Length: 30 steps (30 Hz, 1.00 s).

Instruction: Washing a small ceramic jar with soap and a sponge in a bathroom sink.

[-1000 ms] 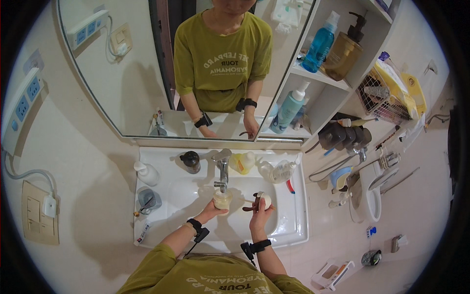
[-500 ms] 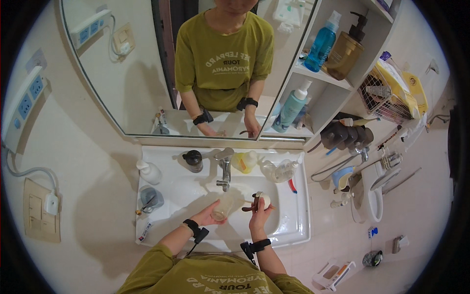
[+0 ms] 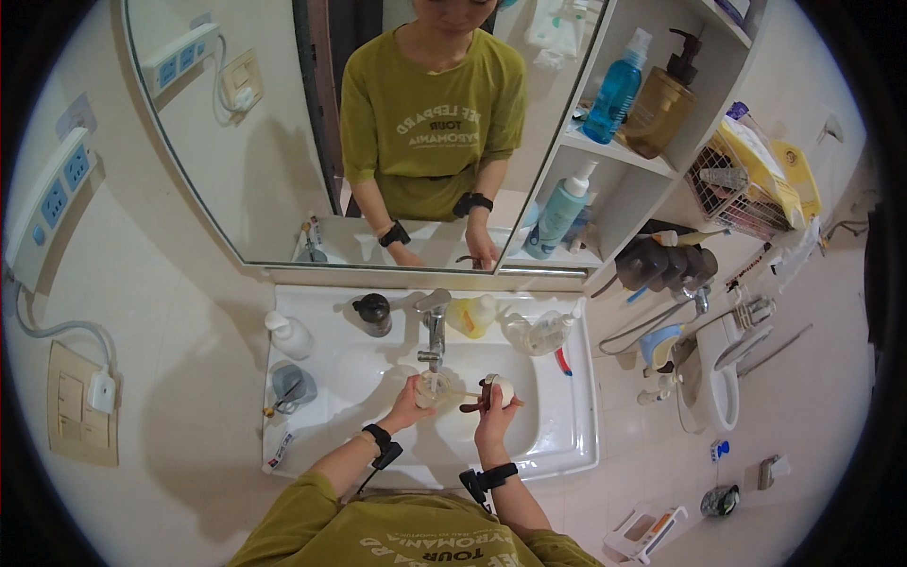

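I stand at a white sink. My left hand grips a small clear cup just under the chrome faucet. My right hand is close beside it, closed on a brush with a white round head and a dark handle. A thin pale part of the brush reaches toward the cup's mouth. Both wrists carry black bands. Whether water runs from the faucet is too small to tell.
Along the sink's back ledge stand a white pump bottle, a dark bottle, a yellow bottle and clear bottles. A grey holder sits left. Mirror above, shelves with bottles to the right, toilet beyond.
My left hand tilted the cup and lowered it into the basin, then raised it back under the faucet. My right hand with the brush moved in toward the cup.
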Tool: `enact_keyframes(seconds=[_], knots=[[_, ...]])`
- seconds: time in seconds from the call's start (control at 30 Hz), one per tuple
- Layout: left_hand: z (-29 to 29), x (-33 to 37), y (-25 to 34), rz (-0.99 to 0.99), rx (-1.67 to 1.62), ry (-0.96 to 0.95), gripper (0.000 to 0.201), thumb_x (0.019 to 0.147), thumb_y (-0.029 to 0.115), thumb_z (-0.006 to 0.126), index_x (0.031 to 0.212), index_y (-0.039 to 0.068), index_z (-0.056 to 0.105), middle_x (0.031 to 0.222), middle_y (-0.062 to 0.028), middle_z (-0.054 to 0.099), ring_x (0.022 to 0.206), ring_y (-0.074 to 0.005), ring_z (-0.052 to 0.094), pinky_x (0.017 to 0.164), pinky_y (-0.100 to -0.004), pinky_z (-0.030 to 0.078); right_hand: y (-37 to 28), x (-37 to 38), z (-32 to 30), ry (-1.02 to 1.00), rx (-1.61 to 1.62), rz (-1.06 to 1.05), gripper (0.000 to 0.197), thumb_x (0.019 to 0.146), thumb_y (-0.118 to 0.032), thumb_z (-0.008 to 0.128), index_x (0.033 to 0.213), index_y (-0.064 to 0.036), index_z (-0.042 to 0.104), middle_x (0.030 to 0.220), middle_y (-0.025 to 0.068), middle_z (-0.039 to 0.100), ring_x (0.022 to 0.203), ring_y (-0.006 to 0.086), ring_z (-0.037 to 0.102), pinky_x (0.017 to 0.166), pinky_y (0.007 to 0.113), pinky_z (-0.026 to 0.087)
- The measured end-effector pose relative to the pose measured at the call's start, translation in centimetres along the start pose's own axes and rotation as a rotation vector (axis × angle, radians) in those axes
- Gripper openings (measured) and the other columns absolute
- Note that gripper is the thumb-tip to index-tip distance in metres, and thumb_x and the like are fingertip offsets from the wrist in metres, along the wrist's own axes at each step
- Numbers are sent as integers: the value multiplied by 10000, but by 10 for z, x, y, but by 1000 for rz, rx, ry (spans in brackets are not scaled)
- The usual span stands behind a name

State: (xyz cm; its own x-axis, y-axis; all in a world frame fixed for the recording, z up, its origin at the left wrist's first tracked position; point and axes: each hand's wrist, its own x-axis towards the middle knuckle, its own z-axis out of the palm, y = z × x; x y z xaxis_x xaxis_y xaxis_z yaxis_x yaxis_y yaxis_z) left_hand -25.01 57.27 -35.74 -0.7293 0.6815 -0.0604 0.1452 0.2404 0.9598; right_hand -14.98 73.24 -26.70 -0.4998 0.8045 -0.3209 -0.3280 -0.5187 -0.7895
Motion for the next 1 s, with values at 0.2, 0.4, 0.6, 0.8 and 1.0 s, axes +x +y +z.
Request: enact_keyframes(seconds=[0.2, 0.4, 0.6, 0.8, 1.0], knots=[[3, 1, 8, 1, -219, -41, 847, 652, 126, 779, 1264, 59, 196, 1204, -97, 361, 1148, -185, 371, 951, -325, 362, -3, 2, -6, 5, -36, -22, 278, 843, -188, 591, 1041, -100, 418, 901, 37, 574, 728, 124, 550, 627, 267, 460], [6, 4, 7, 47, -175, 3, 850, 655, 139, 777, 1274, 64, 199, 1216, -83, 349, 1162, -194, 355, 984, -336, 319, -6, -2, -5, 12, -30, -11, 280, 846, -189, 585, 1054, -101, 419, 881, 38, 576, 723, 122, 549, 630, 265, 459], [5, 7, 16, 26, -162, -5, 846, 657, 163, 777, 1278, 65, 211, 1232, -82, 333, 1189, -191, 321, 1010, -329, 272, -2, 3, -10, 12, -46, 6, 279, 850, -189, 583, 1054, -99, 416, 900, 46, 579, 722, 126, 548, 627, 265, 454], [5, 9, 14, 13, -241, -19, 857, 666, 140, 768, 1288, 66, 182, 1247, -79, 312, 1203, -184, 299, 1012, -321, 270, -2, 5, -8, 7, -35, -2, 284, 849, -193, 587, 1050, -98, 410, 912, 46, 574, 723, 128, 542, 631, 268, 453], [4, 12, 15, 10, -196, -40, 866, 674, 127, 760, 1295, 56, 161, 1266, -78, 286, 1213, -180, 278, 1014, -314, 270, 0, 7, -5, 31, -24, -5, 282, 850, -192, 586, 1045, -95, 408, 911, 47, 572, 722, 128, 537, 636, 269, 452]])
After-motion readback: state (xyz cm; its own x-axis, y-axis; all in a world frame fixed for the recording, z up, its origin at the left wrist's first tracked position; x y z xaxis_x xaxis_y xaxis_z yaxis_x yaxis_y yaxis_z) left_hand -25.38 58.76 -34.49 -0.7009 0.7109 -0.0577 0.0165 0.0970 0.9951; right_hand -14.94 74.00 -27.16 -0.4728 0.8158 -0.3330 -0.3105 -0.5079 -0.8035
